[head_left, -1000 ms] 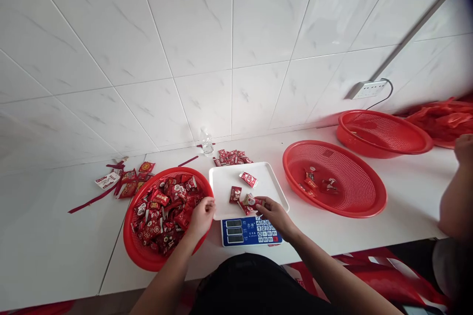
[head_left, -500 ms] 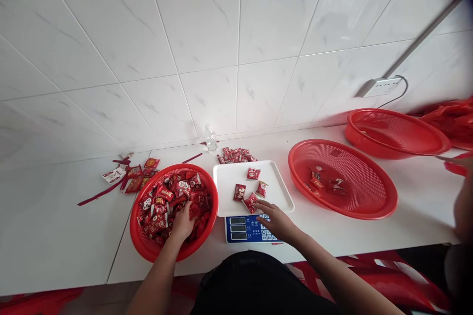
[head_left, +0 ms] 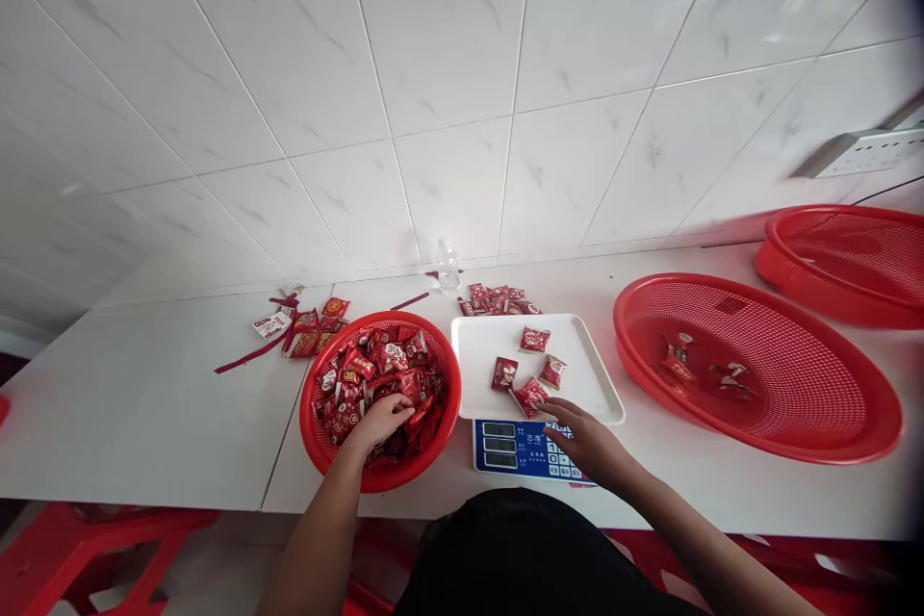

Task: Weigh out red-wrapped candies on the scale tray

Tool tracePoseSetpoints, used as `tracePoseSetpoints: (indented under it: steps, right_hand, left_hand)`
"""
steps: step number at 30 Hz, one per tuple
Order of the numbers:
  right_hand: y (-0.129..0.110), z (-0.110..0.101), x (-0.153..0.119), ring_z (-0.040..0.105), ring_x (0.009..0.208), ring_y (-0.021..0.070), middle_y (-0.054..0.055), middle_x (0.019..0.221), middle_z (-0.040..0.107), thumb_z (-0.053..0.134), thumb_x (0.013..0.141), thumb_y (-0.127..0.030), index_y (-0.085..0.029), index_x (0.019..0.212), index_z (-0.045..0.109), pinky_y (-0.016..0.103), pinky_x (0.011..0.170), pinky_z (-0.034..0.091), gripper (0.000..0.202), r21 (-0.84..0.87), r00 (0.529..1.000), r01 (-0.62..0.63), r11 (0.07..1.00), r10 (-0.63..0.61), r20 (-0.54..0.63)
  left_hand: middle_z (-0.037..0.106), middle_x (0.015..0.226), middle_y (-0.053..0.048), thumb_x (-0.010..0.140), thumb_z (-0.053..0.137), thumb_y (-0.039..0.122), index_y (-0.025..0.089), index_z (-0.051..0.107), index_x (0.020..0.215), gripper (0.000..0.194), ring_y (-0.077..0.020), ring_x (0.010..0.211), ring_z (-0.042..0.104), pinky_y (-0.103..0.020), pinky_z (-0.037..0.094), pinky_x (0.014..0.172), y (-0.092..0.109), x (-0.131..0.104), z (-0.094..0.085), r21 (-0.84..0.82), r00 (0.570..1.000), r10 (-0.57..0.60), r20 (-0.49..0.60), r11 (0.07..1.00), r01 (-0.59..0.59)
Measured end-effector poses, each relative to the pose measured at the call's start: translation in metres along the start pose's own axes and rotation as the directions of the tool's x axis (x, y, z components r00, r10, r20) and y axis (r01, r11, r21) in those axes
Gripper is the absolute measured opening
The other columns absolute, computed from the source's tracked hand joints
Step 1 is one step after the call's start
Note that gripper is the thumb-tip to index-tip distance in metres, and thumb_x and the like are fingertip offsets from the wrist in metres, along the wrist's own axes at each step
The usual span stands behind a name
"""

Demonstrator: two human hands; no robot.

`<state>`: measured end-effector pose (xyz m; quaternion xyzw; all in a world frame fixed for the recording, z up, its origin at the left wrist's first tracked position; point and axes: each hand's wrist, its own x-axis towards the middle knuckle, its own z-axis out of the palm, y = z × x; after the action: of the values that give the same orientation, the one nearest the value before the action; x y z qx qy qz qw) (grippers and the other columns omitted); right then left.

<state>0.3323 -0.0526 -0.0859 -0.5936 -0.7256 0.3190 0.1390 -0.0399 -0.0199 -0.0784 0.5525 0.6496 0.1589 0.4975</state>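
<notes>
My left hand (head_left: 384,421) is in the red basket (head_left: 308,423) full of red wrapped snacks (head_left: 359,364), its fingers pinched together over the packets; what they grip is too small to tell. Over the front edge of the white weighing tray (head_left: 592,375), my right hand (head_left: 581,433) hovers with fingers apart, the fingertips by the nearest packet (head_left: 529,397). Several packets lie spread on the tray. Below it, the blue scale panel (head_left: 500,445) is partly covered by my right hand.
More packets (head_left: 498,300) lie behind the tray, near a clear bottle (head_left: 448,268). Loose packets (head_left: 307,343), a card and dark red strips are at the left. Two larger red baskets (head_left: 815,443) (head_left: 830,294) stand at the right. A red stool (head_left: 108,539) is below the table.
The view has turned, so the table items appear farther right. My left hand has shifted slightly within the basket, its fingers now closer together. A person's arm at the right edge has left view.
</notes>
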Motion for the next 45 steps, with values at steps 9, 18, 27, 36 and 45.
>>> tracePoseSetpoints:
  steps: [9,18,27,36,45]
  right_hand:
    - [0.0,-0.003,-0.003,0.058,0.114,0.0277,0.01,0.129,0.059,0.045,0.085,-0.039,-0.025,0.117,0.063,0.045,0.096,0.047,0.039,0.033,1.0,0.002,0.999,-0.001,-0.027]
    - [-0.005,-0.006,-0.004,0.062,0.107,0.0261,0.007,0.126,0.061,0.044,0.085,-0.038,-0.027,0.116,0.063,0.042,0.088,0.052,0.038,0.085,0.999,0.015,0.996,-0.012,-0.036]
    - [-0.014,-0.01,-0.005,0.065,0.1,0.0255,0.007,0.124,0.063,0.044,0.085,-0.036,-0.026,0.115,0.063,0.04,0.084,0.054,0.037,0.103,0.999,0.013,0.995,-0.008,-0.043]
    - [-0.016,-0.016,-0.013,0.066,0.098,0.0226,0.007,0.122,0.063,0.044,0.087,-0.032,-0.025,0.117,0.062,0.037,0.085,0.053,0.036,0.079,0.998,-0.007,0.997,0.012,-0.057]
    - [-0.022,-0.017,-0.009,0.051,0.122,0.0264,0.009,0.131,0.058,0.048,0.087,-0.026,-0.023,0.122,0.061,0.045,0.102,0.042,0.037,-0.014,0.998,0.048,0.999,-0.048,-0.038]
  left_hand:
    - [0.065,0.063,0.0,0.053,0.075,0.021,0.018,0.066,0.07,0.02,-0.0216,0.067,0.062,-0.032,0.046,0.07,-0.013,0.02,0.009,-0.02,0.997,-0.066,-0.036,0.998,0.066]
    - [0.065,0.084,-0.005,0.069,0.068,0.031,0.018,0.063,0.091,0.026,-0.0192,0.074,0.061,-0.031,0.048,0.07,0.011,0.007,-0.009,-0.261,0.942,-0.049,-0.332,0.964,-0.041]
    - [0.064,0.086,-0.005,0.061,0.077,0.035,0.017,0.064,0.087,0.034,-0.0174,0.078,0.062,-0.029,0.051,0.069,0.043,0.005,-0.003,-0.573,0.931,-0.096,-0.352,0.809,-0.133]
    - [0.063,0.081,-0.004,0.068,0.073,0.025,0.018,0.061,0.082,0.019,-0.0137,0.077,0.063,-0.028,0.052,0.072,0.067,0.025,0.032,-0.672,0.961,-0.044,-0.272,0.724,-0.157]
    - [0.064,0.108,-0.01,0.08,0.062,0.024,0.02,0.062,0.099,0.019,-0.0235,0.108,0.059,-0.041,0.046,0.094,0.116,0.046,0.108,-0.367,0.948,0.306,-0.089,0.875,-0.317]
